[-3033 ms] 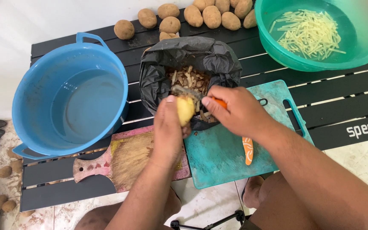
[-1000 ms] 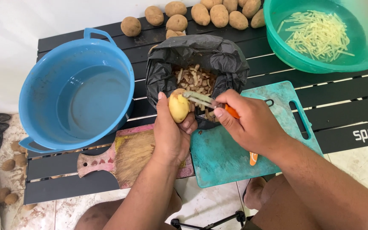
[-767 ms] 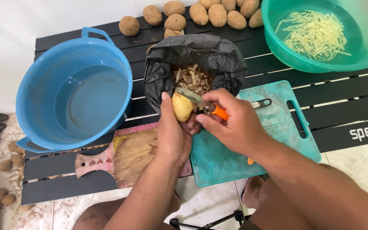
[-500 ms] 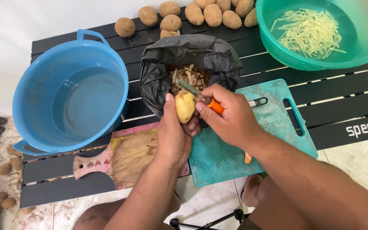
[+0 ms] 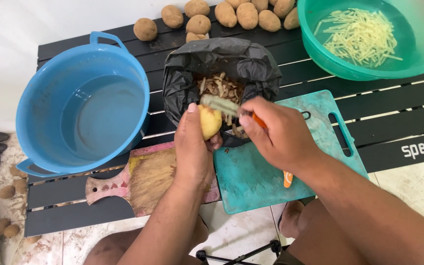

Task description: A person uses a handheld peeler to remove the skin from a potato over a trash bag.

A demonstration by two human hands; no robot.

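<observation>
My left hand (image 5: 192, 149) grips a yellow, mostly peeled potato (image 5: 209, 121) just over the near rim of a black bag (image 5: 222, 59) that holds brown peelings. My right hand (image 5: 280, 135) holds an orange-handled peeler (image 5: 226, 108), its metal blade lying across the top of the potato. Both hands hover above the joint between a worn wooden board (image 5: 143, 184) and a teal cutting board (image 5: 256, 172).
A blue tub of water (image 5: 82, 105) stands at the left. At back right, a green basin (image 5: 369, 39) holds potato strips in water. Unpeeled potatoes (image 5: 199, 23) line the table's far edge; more lie on the floor at left. An orange-handled knife (image 5: 287, 178) rests on the teal board.
The peeler has stroked repeatedly across the potato; its blade now sits at the potato's top over the bag. The left hand turned the potato slightly.
</observation>
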